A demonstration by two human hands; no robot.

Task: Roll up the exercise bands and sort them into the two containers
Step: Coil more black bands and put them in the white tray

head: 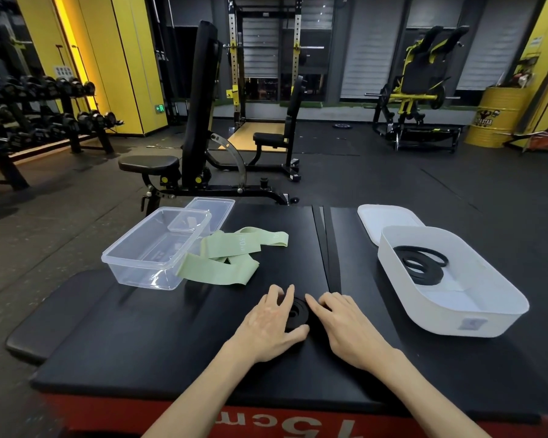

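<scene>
The left hand grips the black band, which is wound into a flat coil on the bench: the fingers curve over the coil's far rim and the thumb closes against its near rim. The right hand lies just beside the coil with its fingers extended and laid flat, grasping nothing; the fingertips press where the band enters the coil. The unrolled tail runs straight away from the coil across the bench. To the right stands the white container, holding two rolled black bands, with the white lid behind it. To the left lie the green bands, unrolled and overlapping, touching the clear container; the clear lid leans behind it. Judgement: rolling of the black band is partly complete, and the coil appears destined for the white container. Hazards: if the left hand loosens, the elastic coil is likely to spring open. If the right hand feeds the tail at an angle, the turns may telescope and the coil may cone. Lifting the coil before the tail is fully wound may let it unwind in transit. The tail end cannot be seen clearly, so the length left to wind is uncertain.
</scene>
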